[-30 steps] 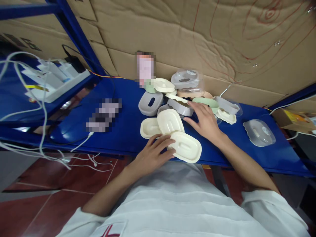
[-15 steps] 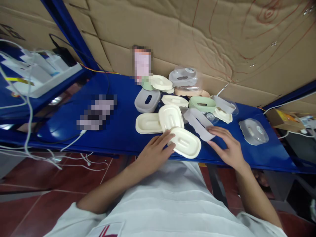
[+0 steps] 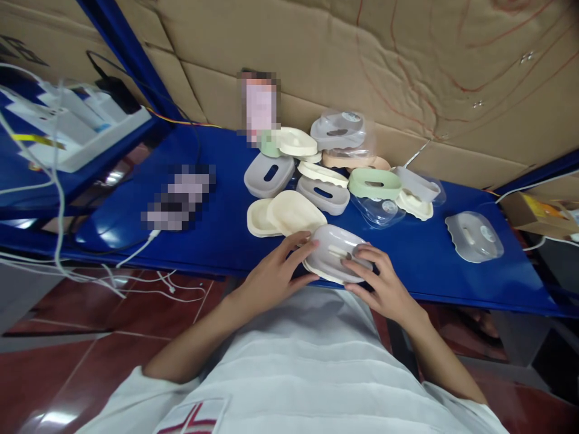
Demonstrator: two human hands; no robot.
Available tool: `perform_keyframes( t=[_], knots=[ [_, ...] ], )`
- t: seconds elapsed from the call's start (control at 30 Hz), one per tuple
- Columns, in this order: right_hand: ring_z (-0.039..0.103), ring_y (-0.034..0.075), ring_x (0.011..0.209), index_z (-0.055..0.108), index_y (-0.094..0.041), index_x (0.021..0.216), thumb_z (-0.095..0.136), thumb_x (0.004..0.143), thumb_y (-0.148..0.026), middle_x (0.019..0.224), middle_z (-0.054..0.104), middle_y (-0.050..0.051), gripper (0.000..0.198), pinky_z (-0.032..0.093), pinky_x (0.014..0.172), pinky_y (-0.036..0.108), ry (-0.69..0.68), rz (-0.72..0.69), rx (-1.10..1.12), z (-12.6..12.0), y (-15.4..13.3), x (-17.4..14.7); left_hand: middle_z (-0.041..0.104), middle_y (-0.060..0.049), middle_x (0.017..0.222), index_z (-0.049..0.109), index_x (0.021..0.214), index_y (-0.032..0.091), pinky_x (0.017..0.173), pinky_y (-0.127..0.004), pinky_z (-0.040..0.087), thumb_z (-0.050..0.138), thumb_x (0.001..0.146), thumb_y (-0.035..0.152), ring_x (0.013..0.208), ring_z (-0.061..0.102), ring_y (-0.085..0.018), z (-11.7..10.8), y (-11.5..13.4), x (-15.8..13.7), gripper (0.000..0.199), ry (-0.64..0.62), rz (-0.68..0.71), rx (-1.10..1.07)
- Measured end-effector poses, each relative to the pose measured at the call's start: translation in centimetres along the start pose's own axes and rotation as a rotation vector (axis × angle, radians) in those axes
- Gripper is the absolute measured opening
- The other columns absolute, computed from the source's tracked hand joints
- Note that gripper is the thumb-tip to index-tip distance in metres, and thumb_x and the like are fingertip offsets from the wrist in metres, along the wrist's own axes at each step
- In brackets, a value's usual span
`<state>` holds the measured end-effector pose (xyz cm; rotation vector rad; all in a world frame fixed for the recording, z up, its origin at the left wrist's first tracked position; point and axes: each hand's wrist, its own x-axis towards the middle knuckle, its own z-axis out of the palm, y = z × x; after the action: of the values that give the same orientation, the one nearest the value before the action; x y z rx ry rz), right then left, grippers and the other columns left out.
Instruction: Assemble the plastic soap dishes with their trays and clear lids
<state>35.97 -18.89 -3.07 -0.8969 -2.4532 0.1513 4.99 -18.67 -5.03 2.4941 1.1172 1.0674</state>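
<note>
Close to the table's front edge, a grey slotted soap dish tray (image 3: 323,241) rests on a cream base (image 3: 319,274), whose rim peeks out below it. My left hand (image 3: 280,268) grips the left end of both pieces, fingers on the rim and thumb beneath. At the other end, my right hand (image 3: 382,280) is closed around the tray, its fingertips reaching inside near the slot. Just behind them, one cream base (image 3: 296,214) lies over another cream base (image 3: 259,218). A second grey tray (image 3: 323,196) sits farther back.
A green tray (image 3: 374,182), a clear lid (image 3: 377,211) and several more dish parts crowd the blue table (image 3: 217,241). On the right sits a dish with a clear cover (image 3: 474,236). A white power strip (image 3: 97,141) and cables lie left; cardboard (image 3: 294,48) stands behind.
The grey tray has moved left and down onto the cream base by my left hand, and my right hand came with it. The cream base behind has shifted left, baring another grey tray.
</note>
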Motion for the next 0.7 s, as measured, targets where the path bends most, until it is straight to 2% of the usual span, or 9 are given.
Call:
perform_keyframes(
  t=[0.13,0.33,0.43,0.5,0.6,0.7],
  knots=[
    [0.052,0.035,0.149,0.056,-0.027,0.155,0.073,0.102,-0.027,0.149,0.059,0.015,0.055,0.049,0.124,0.062,-0.021,-0.022,0.008,0.3,-0.7,0.6,0.055,-0.018,0.156,0.028,0.168,0.029,0.119,-0.054,0.056,0.069,0.106,0.043,0.147,0.058,-0.033,-0.2,0.1,0.2,0.076,-0.037,-0.039,-0.04],
    [0.056,0.033,0.149,0.061,-0.023,0.15,0.072,0.103,-0.029,0.148,0.067,0.015,0.049,0.05,0.125,0.058,-0.059,-0.055,-0.032,0.2,-1.0,0.7,0.053,-0.021,0.158,0.034,0.168,0.026,0.118,-0.058,0.054,0.063,0.105,0.059,0.146,0.058,-0.038,-1.9,-1.0,0.1,0.077,-0.12,-0.079,0.017],
    [0.06,0.031,0.145,0.064,-0.023,0.146,0.072,0.103,-0.028,0.144,0.071,0.012,0.044,0.049,0.124,0.057,-0.072,-0.038,-0.046,0.2,-1.0,0.3,0.052,-0.024,0.16,0.041,0.165,0.021,0.118,-0.059,0.053,0.056,0.11,0.053,0.149,0.055,-0.041,-2.8,-2.1,0.2,0.066,-0.093,-0.135,0.136],
    [0.062,0.029,0.142,0.064,-0.025,0.145,0.071,0.104,-0.028,0.142,0.073,0.01,0.042,0.046,0.125,0.057,-0.079,-0.017,-0.047,0.2,-0.9,0.1,0.051,-0.024,0.162,0.046,0.162,0.019,0.122,-0.062,0.048,0.055,0.111,0.049,0.154,0.05,-0.043,-3.1,-2.6,0.2,0.061,-0.054,-0.145,0.227],
    [0.059,0.03,0.146,0.061,-0.027,0.15,0.068,0.106,-0.031,0.149,0.069,0.009,0.045,0.039,0.129,0.059,-0.108,0.008,-0.058,0.0,-0.4,0.2,0.05,-0.023,0.166,0.052,0.158,0.02,0.13,-0.068,0.034,0.059,0.11,0.045,0.159,0.045,-0.042,-2.9,-2.5,0.2,0.055,-0.002,-0.084,0.321],
    [0.053,0.032,0.153,0.052,-0.028,0.16,0.061,0.109,-0.041,0.162,0.058,0.012,0.053,0.037,0.13,0.059,-0.086,0.036,-0.076,-0.8,0.8,0.9,0.056,-0.022,0.161,0.056,0.152,0.02,0.131,-0.066,0.032,0.065,0.108,0.042,0.155,0.05,-0.04,-2.5,-1.6,0.1,0.05,0.037,0.009,0.327]
  ],
)
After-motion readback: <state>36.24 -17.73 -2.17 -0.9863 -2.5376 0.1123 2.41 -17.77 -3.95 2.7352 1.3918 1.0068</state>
